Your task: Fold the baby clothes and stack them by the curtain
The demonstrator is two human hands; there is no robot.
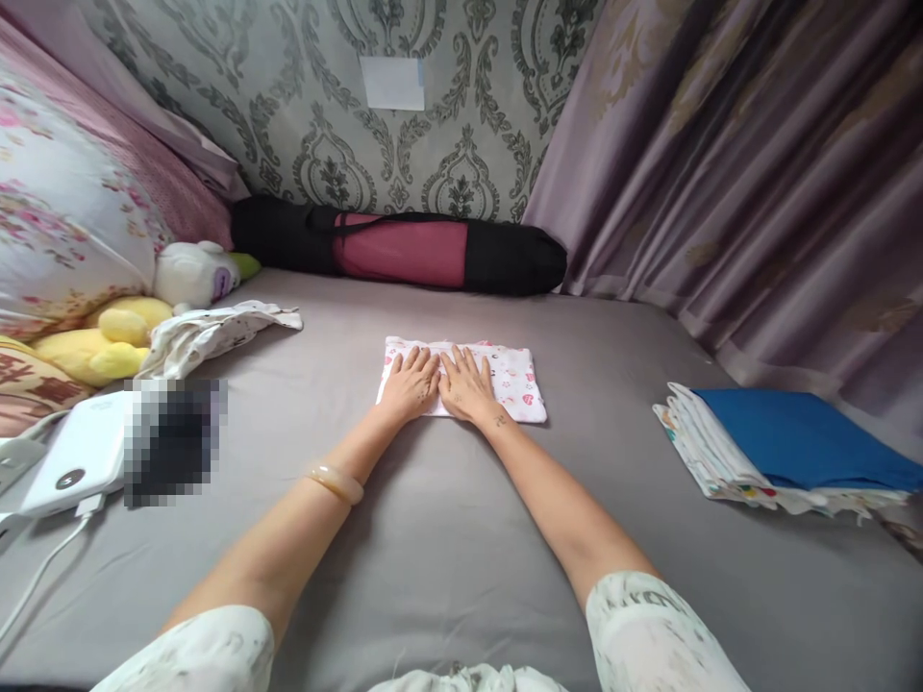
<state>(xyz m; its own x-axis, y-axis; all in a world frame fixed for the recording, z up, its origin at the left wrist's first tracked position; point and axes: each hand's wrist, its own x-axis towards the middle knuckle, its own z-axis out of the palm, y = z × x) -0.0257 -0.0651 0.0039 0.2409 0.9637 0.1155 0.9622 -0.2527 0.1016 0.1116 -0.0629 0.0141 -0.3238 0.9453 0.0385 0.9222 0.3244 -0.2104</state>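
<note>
A folded white cloth with pink and red prints lies flat on the grey bed sheet, roughly in the middle. My left hand rests palm down on its left part, fingers stretched forward. Beside it, almost touching, my right hand presses flat near the cloth's centre with its fingers somewhat spread. Neither hand grasps anything. The cloth forms a rectangle, and its right end shows uncovered past my right hand.
On the right sits a stack of folded fabric topped by a blue cloth. At left are a white power bank with a cable, a crumpled printed cloth and plush toys. A long black-and-maroon bag lies along the wall.
</note>
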